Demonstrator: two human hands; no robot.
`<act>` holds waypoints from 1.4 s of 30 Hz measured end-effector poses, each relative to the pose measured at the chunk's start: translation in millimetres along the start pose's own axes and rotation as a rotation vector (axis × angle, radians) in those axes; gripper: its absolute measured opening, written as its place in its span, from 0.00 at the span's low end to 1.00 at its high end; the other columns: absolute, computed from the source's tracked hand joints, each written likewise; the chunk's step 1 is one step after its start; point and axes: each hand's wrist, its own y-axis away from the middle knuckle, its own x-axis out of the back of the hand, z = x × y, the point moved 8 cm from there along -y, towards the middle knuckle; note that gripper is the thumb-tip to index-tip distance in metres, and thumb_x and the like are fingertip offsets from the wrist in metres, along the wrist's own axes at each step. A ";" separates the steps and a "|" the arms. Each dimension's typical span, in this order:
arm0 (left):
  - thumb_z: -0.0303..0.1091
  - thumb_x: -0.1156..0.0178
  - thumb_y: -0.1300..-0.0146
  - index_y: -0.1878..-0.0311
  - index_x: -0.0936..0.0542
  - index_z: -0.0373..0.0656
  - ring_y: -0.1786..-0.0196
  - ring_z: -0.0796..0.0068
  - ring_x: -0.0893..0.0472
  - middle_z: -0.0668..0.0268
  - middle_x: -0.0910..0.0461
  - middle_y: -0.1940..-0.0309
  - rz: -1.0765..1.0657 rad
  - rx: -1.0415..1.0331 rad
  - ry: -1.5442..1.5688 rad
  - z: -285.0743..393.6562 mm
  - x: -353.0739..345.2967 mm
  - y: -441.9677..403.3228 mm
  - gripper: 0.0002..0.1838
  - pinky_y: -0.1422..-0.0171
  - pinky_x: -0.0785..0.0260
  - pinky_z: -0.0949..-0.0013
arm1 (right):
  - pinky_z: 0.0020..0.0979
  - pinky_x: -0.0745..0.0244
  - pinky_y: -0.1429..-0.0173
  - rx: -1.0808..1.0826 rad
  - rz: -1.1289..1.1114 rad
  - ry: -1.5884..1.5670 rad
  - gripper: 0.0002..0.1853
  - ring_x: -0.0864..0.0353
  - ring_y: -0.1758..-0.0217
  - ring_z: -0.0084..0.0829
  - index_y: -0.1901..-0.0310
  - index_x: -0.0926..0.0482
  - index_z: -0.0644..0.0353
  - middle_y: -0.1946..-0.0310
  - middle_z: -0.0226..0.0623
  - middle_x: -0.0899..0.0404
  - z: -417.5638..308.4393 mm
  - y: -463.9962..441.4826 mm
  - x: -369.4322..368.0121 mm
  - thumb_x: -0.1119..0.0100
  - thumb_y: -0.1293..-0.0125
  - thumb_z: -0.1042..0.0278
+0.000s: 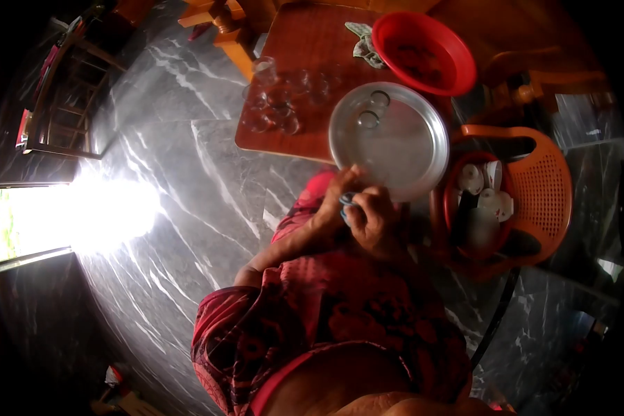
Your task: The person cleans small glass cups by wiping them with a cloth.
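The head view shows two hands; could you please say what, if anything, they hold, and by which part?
A small bluish thing seems held between left hand and right hand; its identity and the part gripped cannot be told.

The right hand (373, 216) partly hides a small item (347, 200) we cannot identify. We find the contents (419, 64) of the red basin (462, 78) too dim to tell apart.

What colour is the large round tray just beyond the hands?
The round tray is silver-grey, seen best in the head view, the only one here.
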 end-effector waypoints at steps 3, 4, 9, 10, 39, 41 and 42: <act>0.45 0.46 0.29 0.48 0.27 0.40 0.53 0.72 0.24 0.63 0.23 0.57 0.025 -0.031 -0.069 -4.5 16.8 -5.0 0.18 0.47 0.30 0.68 | 0.39 0.27 0.65 -0.024 0.012 0.031 0.08 0.25 0.67 0.42 0.68 0.24 0.58 0.70 0.40 0.26 9.0 -1.0 -2.3 0.37 0.41 0.64; 0.45 0.46 0.29 0.48 0.27 0.40 0.53 0.72 0.24 0.63 0.23 0.57 0.025 -0.030 -0.069 -9.5 27.8 -8.8 0.18 0.47 0.30 0.68 | 0.39 0.28 0.66 -0.023 0.044 0.050 0.08 0.25 0.68 0.42 0.70 0.24 0.58 0.72 0.40 0.26 9.3 -7.1 1.0 0.36 0.42 0.65; 0.50 0.51 0.29 0.48 0.27 0.41 0.65 0.75 0.25 0.64 0.23 0.65 0.091 -0.147 -0.668 15.2 -0.3 1.5 0.21 0.63 0.31 0.74 | 0.39 0.30 0.67 -0.028 0.137 0.136 0.07 0.27 0.71 0.43 0.70 0.25 0.60 0.75 0.40 0.28 30.1 -21.3 11.4 0.36 0.42 0.71; 0.50 0.51 0.29 0.48 0.27 0.41 0.65 0.75 0.25 0.64 0.23 0.65 0.092 -0.146 -0.668 17.6 -3.7 4.1 0.21 0.63 0.31 0.74 | 0.39 0.30 0.67 -0.030 0.156 0.142 0.06 0.27 0.71 0.43 0.70 0.25 0.60 0.75 0.41 0.28 33.5 -22.1 12.2 0.36 0.42 0.72; 0.50 0.54 0.27 0.44 0.27 0.39 0.51 0.68 0.25 0.62 0.23 0.55 0.081 -0.080 -0.330 -3.4 6.1 2.2 0.23 0.43 0.32 0.64 | 0.44 0.39 0.37 -0.219 -0.015 -0.043 0.25 0.32 0.43 0.46 0.41 0.29 0.62 0.44 0.47 0.30 33.2 -16.2 0.5 0.40 0.38 0.63; 0.51 0.54 0.27 0.42 0.30 0.39 0.49 0.66 0.25 0.62 0.24 0.54 0.201 0.129 0.332 -16.0 10.0 3.0 0.25 0.42 0.32 0.63 | 0.45 0.40 0.37 -0.088 0.029 0.081 0.26 0.33 0.42 0.47 0.41 0.29 0.63 0.44 0.47 0.30 20.6 -12.7 -0.8 0.40 0.38 0.58; 0.52 0.53 0.28 0.42 0.30 0.40 0.50 0.66 0.25 0.62 0.24 0.53 0.165 0.097 0.230 -12.8 13.0 2.2 0.25 0.42 0.32 0.63 | 0.46 0.40 0.37 -0.093 0.072 0.077 0.27 0.34 0.41 0.48 0.42 0.28 0.62 0.43 0.48 0.31 22.7 -8.2 -3.3 0.40 0.38 0.54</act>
